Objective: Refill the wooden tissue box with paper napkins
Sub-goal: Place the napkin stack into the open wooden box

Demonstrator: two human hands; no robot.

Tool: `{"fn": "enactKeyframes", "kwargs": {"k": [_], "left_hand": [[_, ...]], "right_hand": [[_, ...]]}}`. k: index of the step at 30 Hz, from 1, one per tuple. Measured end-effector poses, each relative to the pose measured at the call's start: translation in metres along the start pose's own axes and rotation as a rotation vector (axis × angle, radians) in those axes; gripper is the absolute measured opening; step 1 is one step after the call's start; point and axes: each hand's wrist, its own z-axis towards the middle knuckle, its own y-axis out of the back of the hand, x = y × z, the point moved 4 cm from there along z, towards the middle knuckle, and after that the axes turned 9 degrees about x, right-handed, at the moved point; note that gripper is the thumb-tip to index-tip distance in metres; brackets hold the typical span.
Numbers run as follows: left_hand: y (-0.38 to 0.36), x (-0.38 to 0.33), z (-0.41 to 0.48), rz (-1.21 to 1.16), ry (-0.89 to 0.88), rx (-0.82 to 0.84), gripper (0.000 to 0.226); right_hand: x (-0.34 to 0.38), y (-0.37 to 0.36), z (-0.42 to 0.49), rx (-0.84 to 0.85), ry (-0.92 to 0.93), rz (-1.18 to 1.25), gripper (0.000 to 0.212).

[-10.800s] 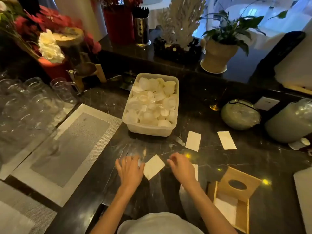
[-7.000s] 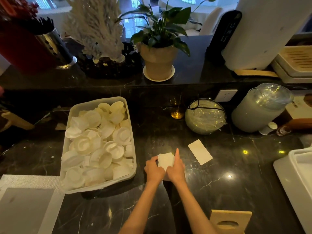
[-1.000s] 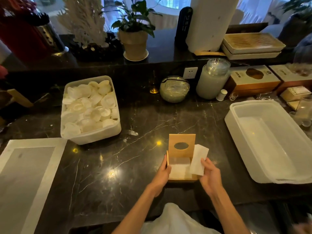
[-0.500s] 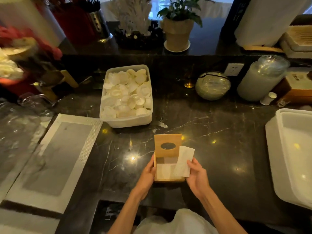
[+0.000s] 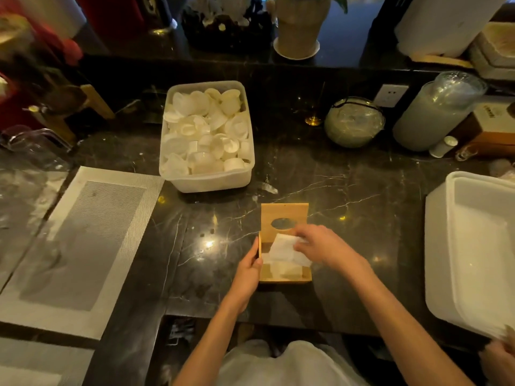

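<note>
Down on the dark, glossy marble counter [image 5: 362,190], veined with pale lines and catching little glints of light, the wooden tissue box [image 5: 284,275] is sitting square in front of the person, its flat lid [image 5: 284,215] standing open at the far side with an oval slot cut through it. Smooth, light-coloured wood, plain rectangular walls, and inside it a stack of soft white paper napkins is showing. The left hand [image 5: 246,274] is resting against the box's left wall, fingers together and lightly curled, thumb at the rim, steadying it. The right hand [image 5: 320,247] is hovering over the open top, fingers bent and pinching a folded paper napkin [image 5: 284,247], which is lying tilted across the opening and touching the napkins below; the hand is a bit blurred, so the exact grip is hard to read. Beyond the box, a translucent plastic tub [image 5: 206,179] with rounded corners is sitting heaped with small white cup-shaped pieces. Off to the left, a woven grey placemat [image 5: 83,240] with a pale border is lying flat, and at the right edge a large white rectangular bin [image 5: 471,252] is sitting on the counter.
</note>
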Motion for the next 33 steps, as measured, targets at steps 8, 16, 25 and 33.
{"fn": "enactKeyframes", "kwargs": {"k": [8,16,25,33], "left_hand": [[0.001,-0.003,-0.001,-0.004,-0.003,0.004,0.055],[0.002,0.001,0.001,0.027,0.026,-0.014,0.056],[0.001,0.0,0.001,0.045,0.011,-0.03,0.058],[-0.004,-0.002,-0.001,0.081,-0.021,-0.054,0.058]], "right_hand": [[0.017,-0.033,0.039,0.216,-0.014,-0.363,0.033],[0.018,-0.044,0.045,0.228,-0.028,-0.323,0.034],[0.018,-0.071,0.054,0.324,-0.124,-0.413,0.036],[0.012,-0.081,0.064,0.37,-0.172,-0.354,0.032]]}}
